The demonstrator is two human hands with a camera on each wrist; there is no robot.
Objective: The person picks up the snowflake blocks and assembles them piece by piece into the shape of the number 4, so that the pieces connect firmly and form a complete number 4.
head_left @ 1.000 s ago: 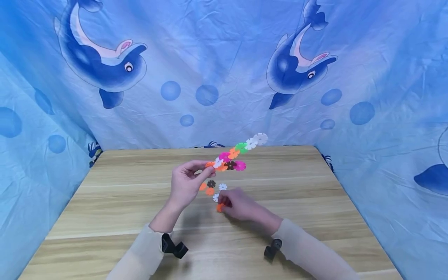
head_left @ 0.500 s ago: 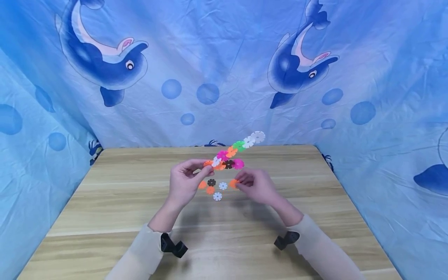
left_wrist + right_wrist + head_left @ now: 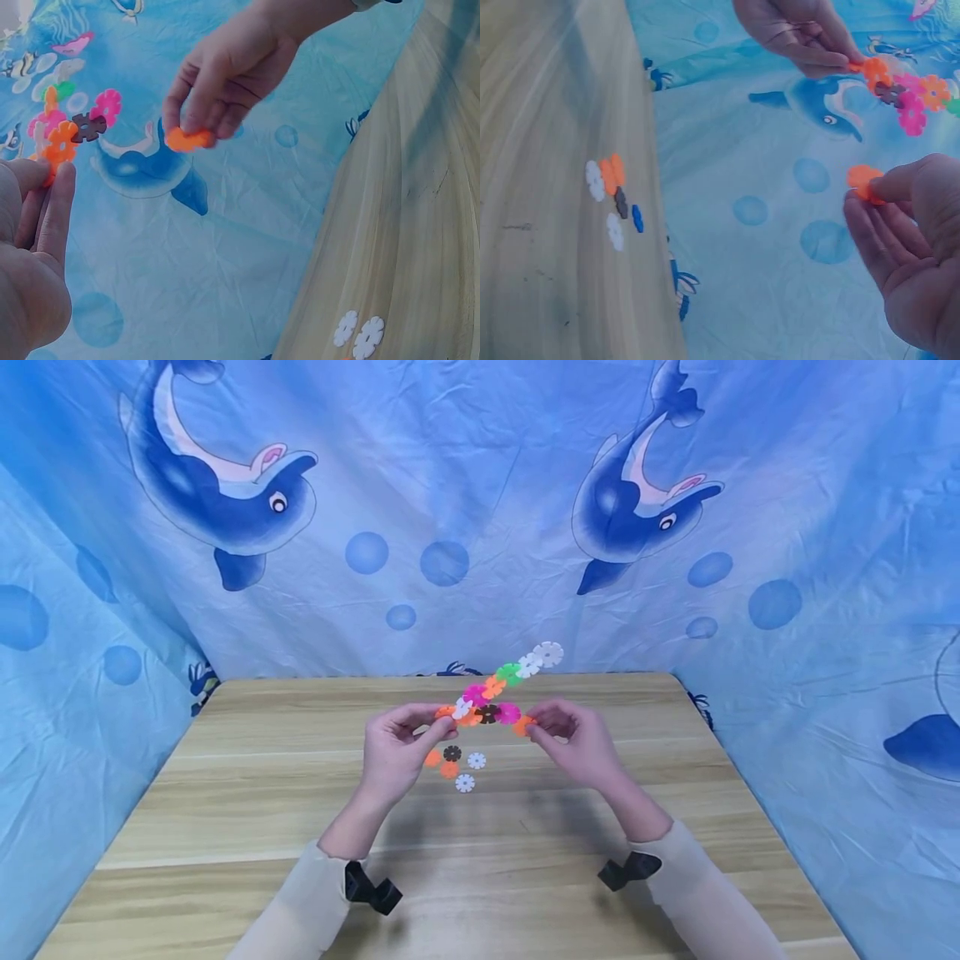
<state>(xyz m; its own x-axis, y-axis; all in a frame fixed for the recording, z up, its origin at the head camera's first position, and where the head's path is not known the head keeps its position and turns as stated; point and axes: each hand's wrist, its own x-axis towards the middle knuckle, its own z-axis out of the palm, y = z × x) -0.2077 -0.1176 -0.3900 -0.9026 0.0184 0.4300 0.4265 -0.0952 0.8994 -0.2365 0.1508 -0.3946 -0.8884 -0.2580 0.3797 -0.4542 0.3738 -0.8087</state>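
Note:
My left hand [image 3: 397, 750] pinches the near end of a forked chain of snowflake discs [image 3: 510, 674], held up above the table. One branch runs through pink, orange and green to white discs; the shorter branch has a brown disc [image 3: 88, 127] and ends in a pink disc [image 3: 107, 105]. Between thumb and fingers, my right hand [image 3: 581, 745] holds a single orange snowflake disc [image 3: 523, 726]. It overlaps the pink end in the head view, while the right wrist view shows this orange disc [image 3: 861, 180] apart from the chain.
Below the hands, loose discs lie on the wooden table [image 3: 300, 827]: white discs [image 3: 465, 783], orange discs [image 3: 449, 769] and a brown disc [image 3: 452, 753]. The right wrist view also shows a blue disc [image 3: 637, 218] there. A blue dolphin-print cloth [image 3: 487, 485] hangs behind the table.
My right hand has picked the orange disc up off the table and carried it up and right, to beside the chain's pink end. My left hand and the chain have hardly moved.

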